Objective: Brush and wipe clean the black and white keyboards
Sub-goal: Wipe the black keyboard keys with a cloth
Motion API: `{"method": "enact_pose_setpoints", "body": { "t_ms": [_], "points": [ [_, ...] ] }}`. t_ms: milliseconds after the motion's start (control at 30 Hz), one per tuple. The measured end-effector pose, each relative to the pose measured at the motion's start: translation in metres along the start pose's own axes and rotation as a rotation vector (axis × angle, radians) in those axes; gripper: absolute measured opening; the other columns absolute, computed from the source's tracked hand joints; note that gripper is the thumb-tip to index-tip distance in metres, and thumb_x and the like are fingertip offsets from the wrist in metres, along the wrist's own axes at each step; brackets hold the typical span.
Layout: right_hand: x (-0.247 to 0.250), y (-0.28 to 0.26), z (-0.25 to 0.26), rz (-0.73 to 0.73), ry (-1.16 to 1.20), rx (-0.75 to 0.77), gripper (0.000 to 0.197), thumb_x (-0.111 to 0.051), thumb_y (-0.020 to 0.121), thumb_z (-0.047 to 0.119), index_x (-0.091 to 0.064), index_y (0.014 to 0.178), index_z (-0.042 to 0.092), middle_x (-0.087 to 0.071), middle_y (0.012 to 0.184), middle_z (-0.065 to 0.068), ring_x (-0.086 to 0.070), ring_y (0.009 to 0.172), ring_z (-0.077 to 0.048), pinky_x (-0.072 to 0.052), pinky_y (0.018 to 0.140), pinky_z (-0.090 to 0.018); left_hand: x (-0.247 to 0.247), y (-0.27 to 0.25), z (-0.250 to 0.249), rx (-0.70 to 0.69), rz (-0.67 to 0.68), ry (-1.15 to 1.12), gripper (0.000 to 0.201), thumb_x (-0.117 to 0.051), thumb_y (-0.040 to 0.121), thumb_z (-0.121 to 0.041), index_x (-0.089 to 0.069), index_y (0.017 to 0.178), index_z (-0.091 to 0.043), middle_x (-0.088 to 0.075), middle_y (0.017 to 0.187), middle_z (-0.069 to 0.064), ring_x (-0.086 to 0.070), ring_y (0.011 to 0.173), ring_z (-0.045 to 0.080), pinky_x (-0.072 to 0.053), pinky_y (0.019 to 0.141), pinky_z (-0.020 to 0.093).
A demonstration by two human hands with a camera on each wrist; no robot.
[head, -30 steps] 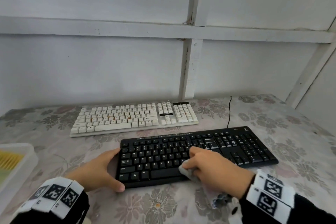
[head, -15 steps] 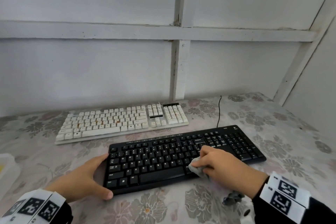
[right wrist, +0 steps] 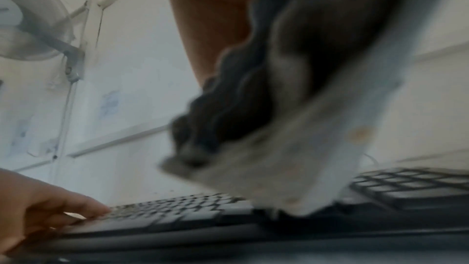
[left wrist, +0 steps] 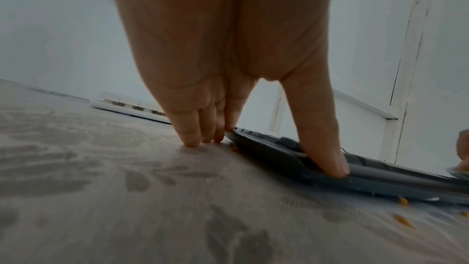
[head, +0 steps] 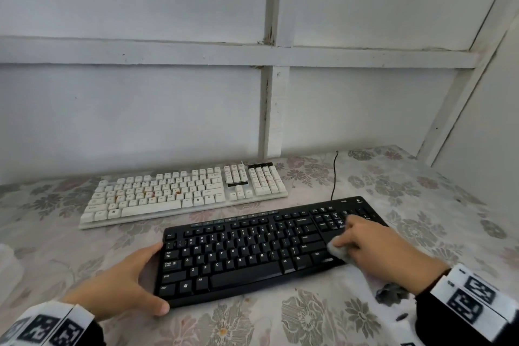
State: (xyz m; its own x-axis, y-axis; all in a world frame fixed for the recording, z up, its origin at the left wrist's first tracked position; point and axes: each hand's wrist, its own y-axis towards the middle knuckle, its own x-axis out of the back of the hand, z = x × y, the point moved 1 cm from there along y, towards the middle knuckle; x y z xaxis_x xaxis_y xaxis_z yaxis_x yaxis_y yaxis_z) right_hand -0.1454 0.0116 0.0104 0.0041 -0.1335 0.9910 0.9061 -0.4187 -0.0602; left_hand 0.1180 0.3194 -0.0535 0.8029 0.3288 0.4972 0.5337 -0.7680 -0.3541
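Table [head: 421,191]: floral cover, carries both keyboards.
White keyboard [head: 182,194]: far side, near the wall, orange stains on several keys, no hand on it.
Black keyboard [head: 252,250]: nearer, just in front of the white one. Judged rigid, light, prone to sliding; best braced at an end edge.
Left hand [head: 123,284]: spread wide, thumb and fingers bracing the black keyboard's left end.
Right hand [head: 376,250]: curled round a cloth [head: 337,248], pressed on the keys at the right.
Cloth: soft, grey-white, spotted.
Containers: pale blur at left edge, contents cannot tell.
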Motion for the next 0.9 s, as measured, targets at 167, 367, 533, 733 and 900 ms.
{"method": "enact_pose_setpoints", "body": {
  "t_ms": [167,367,533,733,900],
  "points": [
    [-0.01,0.01,0.055,0.073,0.157,0.266,0.018,-0.049,0.091,0.021,-0.066,0.093,0.019,-0.044,0.092,0.008,-0.049,0.084,-0.007,-0.039,0.069,-0.02,0.001,0.0,0.0,-0.001,0.007,-0.015,0.147,-0.091,0.02,-0.051,-0.019,0.146,-0.025,-0.029,0.144,-0.015,-0.032,0.132,0.005,-0.027,0.112,0.029],
    [-0.024,0.007,0.039,0.038,0.124,0.209,0.014,-0.054,0.089,0.018,-0.067,0.093,0.02,-0.046,0.092,0.008,-0.052,0.084,-0.008,-0.04,0.071,-0.022,0.0,0.002,0.001,-0.012,-0.002,-0.041,0.139,-0.093,0.03,-0.04,-0.019,0.146,-0.024,-0.032,0.142,-0.016,-0.033,0.13,0.003,-0.029,0.108,0.024],
    [-0.019,-0.007,-0.013,-0.036,0.072,0.043,0.01,-0.058,0.09,0.023,-0.068,0.089,0.021,-0.044,0.082,0.012,-0.046,0.07,0.0,-0.034,0.06,-0.016,0.001,0.002,0.005,0.002,-0.01,-0.02,0.138,-0.093,0.03,-0.045,-0.02,0.146,-0.027,-0.033,0.145,-0.016,-0.034,0.131,0.004,-0.028,0.113,0.033],
    [0.0,-0.011,-0.03,-0.02,-0.041,-0.073,0.011,-0.055,0.084,0.009,-0.065,0.082,0.011,-0.036,0.076,0.007,-0.034,0.062,-0.001,-0.034,0.061,-0.014,0.001,0.005,0.005,-0.006,-0.005,-0.002,0.136,-0.093,0.032,-0.043,-0.02,0.146,-0.027,-0.032,0.145,-0.015,-0.034,0.131,0.004,-0.029,0.112,0.03],
    [0.002,-0.005,0.024,0.043,0.204,0.126,0.014,-0.052,0.094,0.035,-0.065,0.088,0.039,-0.046,0.087,0.015,-0.047,0.076,0.003,-0.038,0.066,-0.011,0.002,0.005,0.008,0.034,-0.02,0.052,0.14,-0.091,0.025,-0.052,-0.02,0.145,-0.034,-0.032,0.144,-0.019,-0.035,0.131,0.004,-0.031,0.112,0.034]
  ]
}}
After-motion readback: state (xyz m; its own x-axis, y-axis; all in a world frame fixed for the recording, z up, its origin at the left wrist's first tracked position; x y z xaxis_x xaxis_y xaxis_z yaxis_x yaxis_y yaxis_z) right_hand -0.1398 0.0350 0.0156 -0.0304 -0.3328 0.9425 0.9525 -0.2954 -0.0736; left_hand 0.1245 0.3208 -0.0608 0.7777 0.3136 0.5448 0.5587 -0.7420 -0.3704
